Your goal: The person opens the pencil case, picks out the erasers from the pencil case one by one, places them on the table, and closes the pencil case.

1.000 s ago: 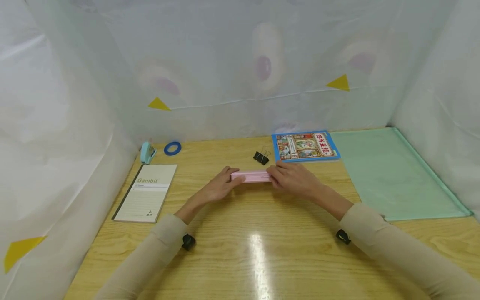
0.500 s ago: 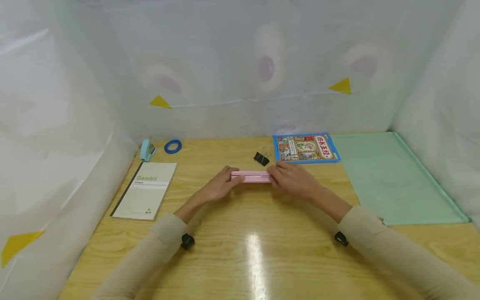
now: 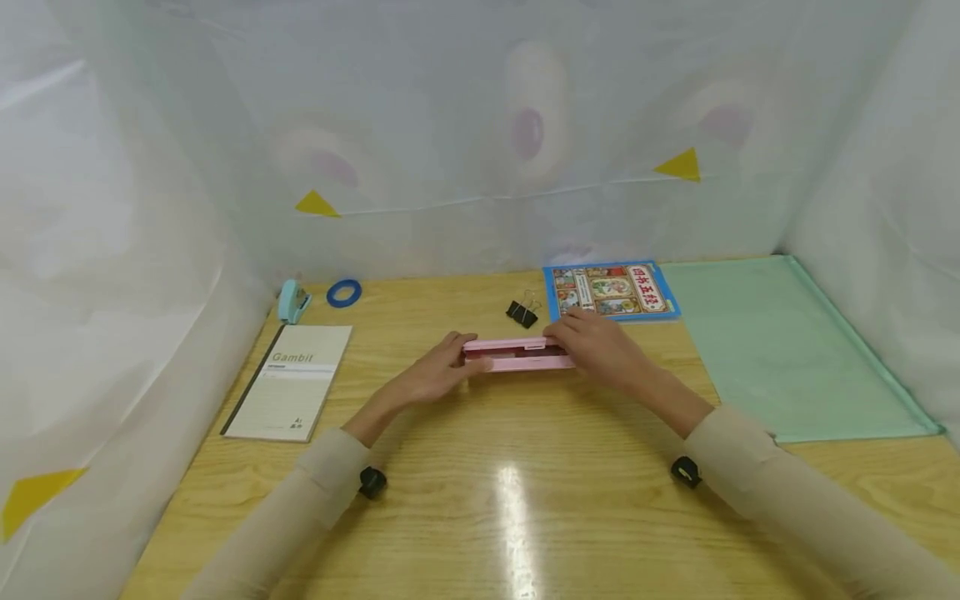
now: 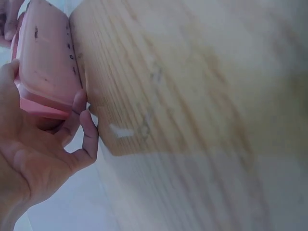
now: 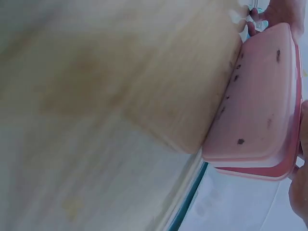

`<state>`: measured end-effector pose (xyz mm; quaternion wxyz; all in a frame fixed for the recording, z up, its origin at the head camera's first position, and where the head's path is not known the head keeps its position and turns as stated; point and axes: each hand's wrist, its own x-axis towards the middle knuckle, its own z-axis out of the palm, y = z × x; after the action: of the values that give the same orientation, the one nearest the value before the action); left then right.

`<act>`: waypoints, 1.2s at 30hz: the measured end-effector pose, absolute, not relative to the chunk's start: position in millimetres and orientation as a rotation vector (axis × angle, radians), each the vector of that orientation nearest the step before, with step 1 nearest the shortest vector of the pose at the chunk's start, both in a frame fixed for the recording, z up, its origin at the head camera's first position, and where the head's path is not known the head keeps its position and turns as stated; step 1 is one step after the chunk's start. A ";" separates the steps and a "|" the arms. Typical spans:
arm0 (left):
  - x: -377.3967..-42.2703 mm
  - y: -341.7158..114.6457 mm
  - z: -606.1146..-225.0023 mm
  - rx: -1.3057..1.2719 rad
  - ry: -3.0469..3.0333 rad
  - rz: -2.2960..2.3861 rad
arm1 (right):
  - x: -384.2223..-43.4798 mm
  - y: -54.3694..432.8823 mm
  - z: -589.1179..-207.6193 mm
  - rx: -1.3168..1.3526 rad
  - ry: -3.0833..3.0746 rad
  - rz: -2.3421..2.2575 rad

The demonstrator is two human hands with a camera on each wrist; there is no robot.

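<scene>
A pink pencil case (image 3: 525, 364) stands on the table in the middle of the head view, its lid partly raised and a dark reddish inside showing through the gap. My left hand (image 3: 435, 372) holds the case's left end, the thumb on the near side and the fingers behind; the left wrist view has this hand (image 4: 38, 154) close beside the case (image 4: 48, 53). At the other end, my right hand (image 3: 603, 346) grips the lid near its right corner. The right wrist view shows the case's dark-specked pink side (image 5: 255, 101), with part of the right hand (image 5: 299, 173) at the frame's edge.
Behind the case lies a black binder clip (image 3: 522, 314), near a blue-bordered book (image 3: 611, 292). A green mat (image 3: 795, 358) covers the right side. On the left are a notebook (image 3: 292, 383), a blue tape roll (image 3: 344, 293) and a light-blue stapler (image 3: 293, 302). White sheeting (image 3: 420, 125) encloses the table.
The pencil case's lid has risen from shut to partly open. My right hand has moved slightly right and up with the lid's edge, while my left hand has stayed at the left end.
</scene>
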<state>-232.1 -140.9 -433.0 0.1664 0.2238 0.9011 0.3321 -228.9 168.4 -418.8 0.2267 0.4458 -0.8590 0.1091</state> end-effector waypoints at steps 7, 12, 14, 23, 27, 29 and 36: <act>-232.0 -143.5 -435.5 0.717 2.551 1.030 | -236.9 161.5 -412.8 1.118 -2.445 0.450; -230.5 -146.0 -439.1 0.707 2.576 1.072 | -246.8 163.2 -405.9 1.021 -2.564 0.706; -229.2 -145.2 -439.4 0.680 2.582 1.103 | -251.7 166.1 -403.4 0.962 -2.615 0.850; -221.9 -140.8 -444.1 0.585 2.631 1.127 | -277.8 182.0 -413.1 0.632 -2.664 1.294; -218.5 -138.7 -444.9 0.621 2.653 1.070 | -283.5 186.3 -418.2 0.599 -2.682 1.428; -217.5 -137.6 -445.0 0.637 2.667 1.042 | -284.6 188.5 -420.0 0.543 -2.700 1.507; -217.7 -135.5 -442.0 0.668 2.659 1.034 | -278.3 197.6 -422.6 0.309 -2.743 1.712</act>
<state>-217.7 -135.5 -442.0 0.1057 0.2266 0.9024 0.3508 -278.3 197.6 -422.6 -0.0532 0.0949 -0.8433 0.5263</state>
